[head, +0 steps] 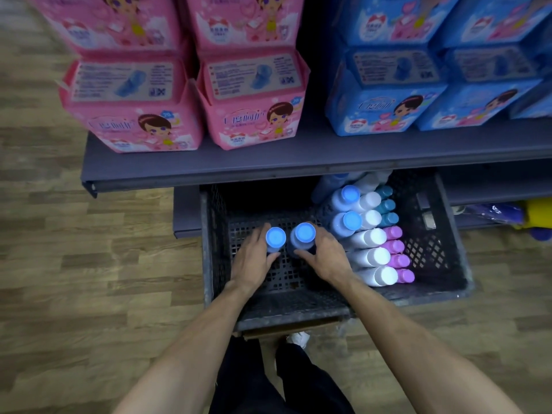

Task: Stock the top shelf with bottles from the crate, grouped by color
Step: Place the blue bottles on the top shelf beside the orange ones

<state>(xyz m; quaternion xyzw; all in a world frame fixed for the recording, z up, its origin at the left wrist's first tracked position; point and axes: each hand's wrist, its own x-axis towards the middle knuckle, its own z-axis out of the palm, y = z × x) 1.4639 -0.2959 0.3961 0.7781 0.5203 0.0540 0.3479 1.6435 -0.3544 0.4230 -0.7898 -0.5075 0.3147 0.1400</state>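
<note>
The dark plastic crate (pixel 337 306) sits tucked under the grey shelf (pixel 268 165); lifting straight up risks knocking caps against its edge. Left hand (pixel 254 261) grips one blue-capped bottle (pixel 275 238), right hand (pixel 325 258) another (pixel 303 234), both inside the crate.

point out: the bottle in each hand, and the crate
Left-hand bottle (pixel 275 237), head view: on its blue cap.
Right-hand bottle (pixel 304 232), head view: on its blue cap.
Crate (pixel 294 312), head view: on its near wall.
</note>
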